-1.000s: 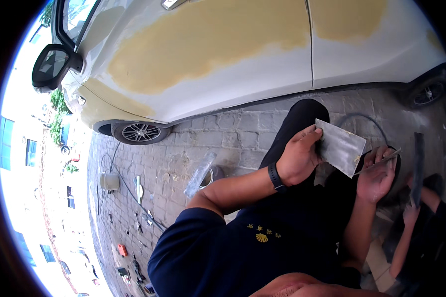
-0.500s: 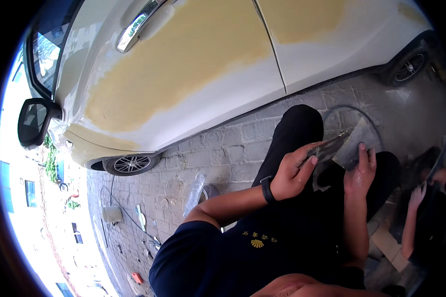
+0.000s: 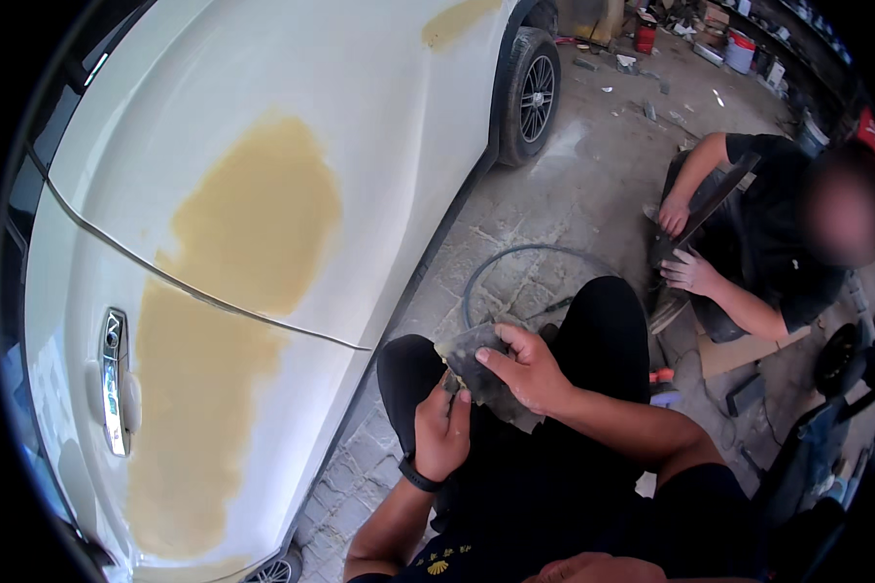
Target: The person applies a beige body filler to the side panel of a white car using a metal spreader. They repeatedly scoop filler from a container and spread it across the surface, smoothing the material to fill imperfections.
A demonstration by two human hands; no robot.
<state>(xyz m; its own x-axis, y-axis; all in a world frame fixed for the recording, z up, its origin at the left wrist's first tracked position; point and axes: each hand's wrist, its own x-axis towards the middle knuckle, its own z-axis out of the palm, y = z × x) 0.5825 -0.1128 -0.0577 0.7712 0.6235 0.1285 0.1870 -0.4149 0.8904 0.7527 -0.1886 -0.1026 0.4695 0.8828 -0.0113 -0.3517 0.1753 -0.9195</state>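
Note:
Over my lap, my right hand grips a flat grey scraper plate, its thumb and fingers pinching the near edge. Below and to the left of it, my left hand, with a dark wristband, is closed on a thin putty-crusted scraper, mostly hidden by fingers and the other plate. The two tools meet or overlap; whether they touch I cannot tell. To my left stands a white car with broad yellowish putty patches over its doors.
A co-worker crouches at the right, both hands on a long dark part. A hose curves over the paving beyond my knees. Cardboard lies near the co-worker. Buckets and clutter line the far right.
My view has swung right, bringing the rear wheel and co-worker further into sight. My hands still hold the two scrapers, now closer together, with the right hand's plate across the left's.

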